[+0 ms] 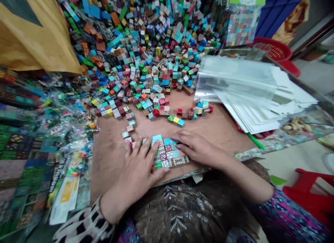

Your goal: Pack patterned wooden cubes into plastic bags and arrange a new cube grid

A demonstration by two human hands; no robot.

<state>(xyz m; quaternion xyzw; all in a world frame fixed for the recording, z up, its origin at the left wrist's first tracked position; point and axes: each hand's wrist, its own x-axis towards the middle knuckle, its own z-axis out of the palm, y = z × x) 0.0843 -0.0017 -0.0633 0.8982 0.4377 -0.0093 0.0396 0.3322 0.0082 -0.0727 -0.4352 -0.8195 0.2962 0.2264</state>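
A flat patch of small printed cube blocks (171,154) lies on the brown board near its front edge, set closely in rows. My left hand (139,164) rests palm down over the patch's left side, fingers spread, hiding several cubes. My right hand (195,147) touches the upper right side with stretched, slightly bent fingers; its thumb is hidden. Just beyond the patch is a short row of green, yellow and blue cubes (176,120). A few loose cubes (126,134) sit by my left fingertips.
A large heap of mixed cubes (146,62) covers the back. White sheets and clear plastic sleeves (247,93) lie right, beside green-handled scissors (255,141). Plastic-wrapped pieces (70,131) fill the left. A red stool (310,190) stands at lower right, a yellow bag (39,37) upper left.
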